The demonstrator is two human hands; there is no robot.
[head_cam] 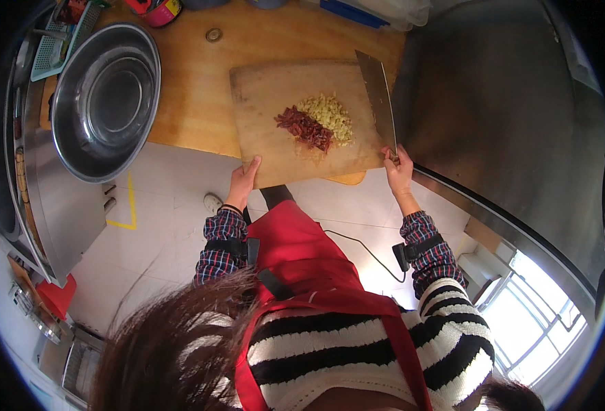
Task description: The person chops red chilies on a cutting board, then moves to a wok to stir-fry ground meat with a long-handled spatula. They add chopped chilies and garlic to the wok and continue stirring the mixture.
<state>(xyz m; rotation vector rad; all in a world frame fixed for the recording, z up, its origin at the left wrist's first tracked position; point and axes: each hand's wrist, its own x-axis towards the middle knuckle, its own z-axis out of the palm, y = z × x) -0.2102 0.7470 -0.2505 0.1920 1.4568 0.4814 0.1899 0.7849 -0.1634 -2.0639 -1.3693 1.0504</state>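
Note:
My left hand (243, 180) grips the near left corner of a wooden cutting board (261, 108), thumb on top. At the board's near right corner, my right hand (399, 168) is closed around the handle of a cleaver (378, 97). The cleaver's broad blade points away from me along the board's right edge. My right hand also meets the board's corner, and its fingers underneath are hidden. On the board lie a heap of chopped dark red pieces (305, 128), perhaps dried chili, and beside it a heap of minced pale yellow pieces (330, 115), perhaps garlic or ginger.
A large stainless steel basin (115, 97) stands left on the wooden table (194, 103). A small round metal lid (213, 35) lies farther back. A pale green plastic basket (56, 51) sits at far left. To the right is a dark metal surface (487, 92). A cable (369, 251) crosses the floor.

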